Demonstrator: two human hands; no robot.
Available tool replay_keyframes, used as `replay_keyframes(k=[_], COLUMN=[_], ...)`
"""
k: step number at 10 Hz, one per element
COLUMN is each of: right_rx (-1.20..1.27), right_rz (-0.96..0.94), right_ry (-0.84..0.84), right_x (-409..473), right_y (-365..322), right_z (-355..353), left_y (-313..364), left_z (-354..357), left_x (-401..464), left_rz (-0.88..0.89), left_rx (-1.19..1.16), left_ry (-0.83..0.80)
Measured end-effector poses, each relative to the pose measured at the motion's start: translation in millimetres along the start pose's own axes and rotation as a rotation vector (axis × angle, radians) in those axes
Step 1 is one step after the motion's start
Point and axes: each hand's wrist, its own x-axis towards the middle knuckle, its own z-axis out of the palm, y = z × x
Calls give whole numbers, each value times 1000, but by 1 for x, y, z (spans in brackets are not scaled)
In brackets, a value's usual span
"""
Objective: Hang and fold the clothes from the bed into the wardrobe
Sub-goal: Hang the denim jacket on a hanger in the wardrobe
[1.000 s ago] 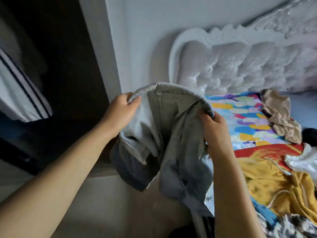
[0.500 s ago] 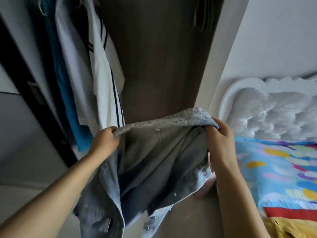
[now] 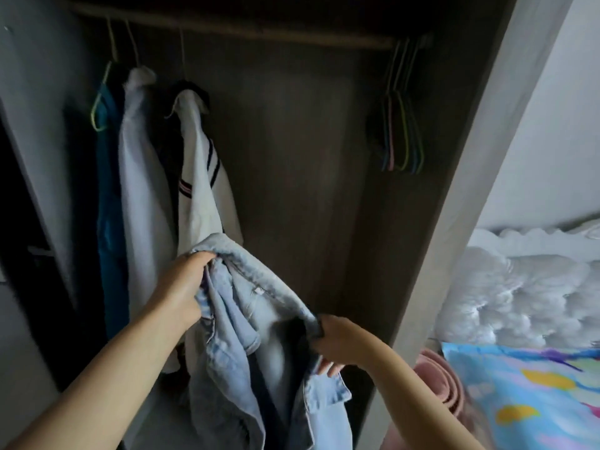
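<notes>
Hanging is the step in hand, by the look of it: a pale blue washed-denim garment point(image 3: 259, 336) is held up in front of the open dark-wood wardrobe point(image 3: 292, 157), not yet on any hanger. The left hand point(image 3: 181, 287) is curled tight round the bunched top edge of the denim, close to the white striped top point(image 3: 201, 196) hung at the rail's left end. The right hand point(image 3: 334, 345) is pinched on the other end of that edge, lower down, with a couple of fingertips seen poking out below the cloth.

Next, one hand probably needs to be freed so a hanger can be fetched from the bunch of pastel wire hangers point(image 3: 402, 131) at the rail's right end, well apart from both hands. The denim would then be carried by one grip alone, so some slumping is to be expected.

Stuff that can't be made out: whether the denim is a jacket or jeans, since the lower half is cut off at the frame's bottom edge. The wardrobe floor is hidden behind the cloth. The bed with the colourful patterned sheet point(image 3: 526, 391) is clipped at the right edge, so the remaining clothes aren't seen. The pink rolled thing point(image 3: 438, 381) beside it is blurred.
</notes>
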Motion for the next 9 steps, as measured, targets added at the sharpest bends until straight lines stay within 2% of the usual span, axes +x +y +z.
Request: replay_keyframes(k=[1, 2, 3, 4, 5, 6, 7, 8, 9], right_rx=[-99, -213, -448, -514, -767, -904, -944, -915, -771], right_rz=[-7, -146, -209, -98, 38, 147, 263, 274, 189], right_ry=[-34, 310, 903, 1192, 1214, 1216, 1170, 1162, 1265], right_x=[14, 16, 20, 24, 28, 35, 45, 56, 59], right_y=[-41, -99, -149, -172, -168, -156, -155, -151, -149], right_z=[-23, -79, -160, -220, -250, -271, -277, -279, -283], left_y=[25, 50, 65, 73, 76, 80, 81, 84, 86], left_z=[8, 17, 24, 31, 34, 39, 40, 43, 46], left_x=[19, 37, 55, 65, 73, 80, 89, 97, 103], left_rz=[52, 65, 55, -16, -80, -84, -120, -84, -90], left_rx=[22, 38, 5, -64, -23, 24, 53, 85, 71], left_ry=[-136, -214, -298, -352, -391, -406, -408, -397, -390])
